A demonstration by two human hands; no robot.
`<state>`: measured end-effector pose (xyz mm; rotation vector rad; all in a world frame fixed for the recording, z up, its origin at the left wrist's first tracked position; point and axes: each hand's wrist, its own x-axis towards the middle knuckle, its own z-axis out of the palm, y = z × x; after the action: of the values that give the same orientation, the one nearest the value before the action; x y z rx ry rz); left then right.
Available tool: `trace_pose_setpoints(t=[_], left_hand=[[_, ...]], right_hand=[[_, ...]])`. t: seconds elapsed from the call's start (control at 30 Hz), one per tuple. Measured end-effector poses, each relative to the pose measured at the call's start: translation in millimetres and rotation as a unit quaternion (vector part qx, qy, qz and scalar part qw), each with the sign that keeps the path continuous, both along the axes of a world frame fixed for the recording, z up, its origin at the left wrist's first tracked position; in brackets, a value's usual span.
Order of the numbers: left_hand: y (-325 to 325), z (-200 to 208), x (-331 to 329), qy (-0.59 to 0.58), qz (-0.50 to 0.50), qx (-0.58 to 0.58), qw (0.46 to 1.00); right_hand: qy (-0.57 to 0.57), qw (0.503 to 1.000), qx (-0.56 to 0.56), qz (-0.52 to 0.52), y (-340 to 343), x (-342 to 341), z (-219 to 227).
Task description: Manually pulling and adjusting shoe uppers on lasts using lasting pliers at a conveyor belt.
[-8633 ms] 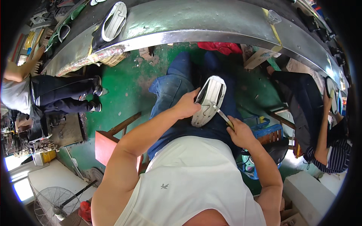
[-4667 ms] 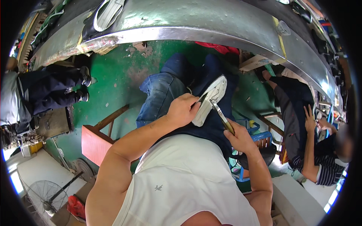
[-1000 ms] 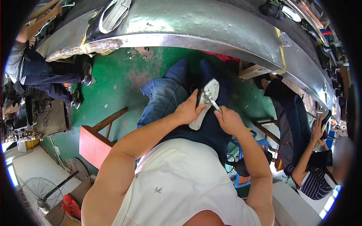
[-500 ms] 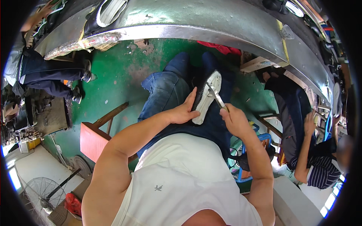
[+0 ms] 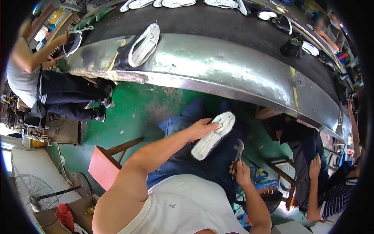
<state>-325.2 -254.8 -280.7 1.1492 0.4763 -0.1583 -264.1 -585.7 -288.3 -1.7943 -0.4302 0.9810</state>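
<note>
While the left hand (image 5: 204,129) pinches a long, oval shoe with a white, ridged underside (image 5: 208,144), thumb laid over its face and fingers mostly tucked out of sight, the right hand (image 5: 242,173) is wrapped around the handle of a curved, silvery metal tool (image 5: 241,147). And look at that: the tool's head points upward, near the shoe's right side but clear of it! The shoe is tilted above dark blue cloth (image 5: 212,165) on the lap, upper end leaning right. Ahead, on the long, silvery metal surface (image 5: 218,58) with its dark top, a black shoe with a white lining (image 5: 144,46) lies towards the left, while a row of white-bottomed shoes (image 5: 178,3) lines the far side. Over on the left, a co-worker in a grey top (image 5: 21,82) holds a dark, white-rimmed shoe (image 5: 72,43), and a pinkish-red wooden seat (image 5: 103,165) stands on the green floor (image 5: 124,109).
</note>
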Motion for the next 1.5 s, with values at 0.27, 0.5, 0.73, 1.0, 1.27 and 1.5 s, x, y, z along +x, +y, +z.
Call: trace_pose_setpoints(t=[0.27,0.5,0.73,1.0,1.27,1.5], left_hand=[[127,254,85,-0.104,0.032,0.298,0.948],[256,293,262,0.027,-0.086,0.833,0.546],[312,150,279,0.079,-0.117,0.893,0.428],[268,191,197,-0.014,-0.042,0.748,0.663],[248,143,-43,-0.046,0.344,0.78,0.521],[276,120,-57,0.166,0.452,0.611,0.628]], right_hand=[[0.094,0.996,0.014,0.003,5,26,-7],[0.176,0.984,0.022,-0.005,14,35,-14],[0.205,0.979,-0.001,-0.016,21,41,3],[0.212,0.977,-0.007,0.01,28,46,7],[0.169,0.986,-0.005,0.002,17,36,-16],[0.158,0.987,-0.002,-0.01,22,27,-13]])
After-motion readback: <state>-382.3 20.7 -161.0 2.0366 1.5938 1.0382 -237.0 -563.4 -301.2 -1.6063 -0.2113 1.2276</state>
